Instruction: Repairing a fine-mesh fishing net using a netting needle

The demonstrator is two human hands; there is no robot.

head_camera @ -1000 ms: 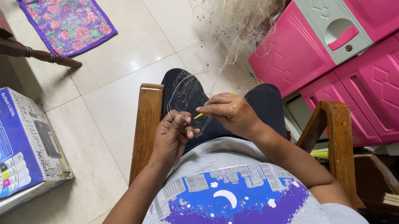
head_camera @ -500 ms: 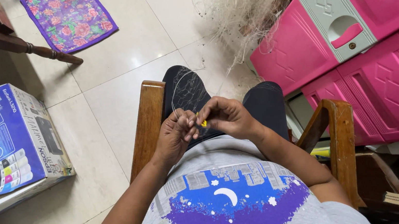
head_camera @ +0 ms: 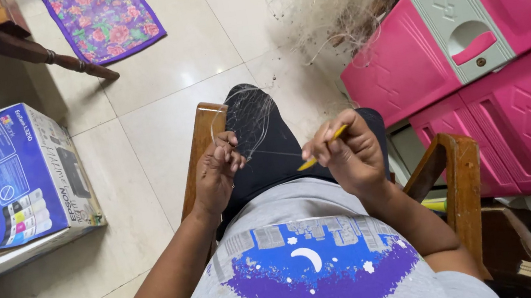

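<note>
single head-worn view, looking steeply down (close) over lap and floor

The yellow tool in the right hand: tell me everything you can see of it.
The yellow tool is a thin, flat, pointed sliver, plastic by its look. The right hand pinches it between fingers and thumb, so its middle is hidden; one tip pokes out up and to the right, the other down and to the left, tilted. A fine pale thread runs from its lower end across the lap to the left hand, which holds the netting.
</note>
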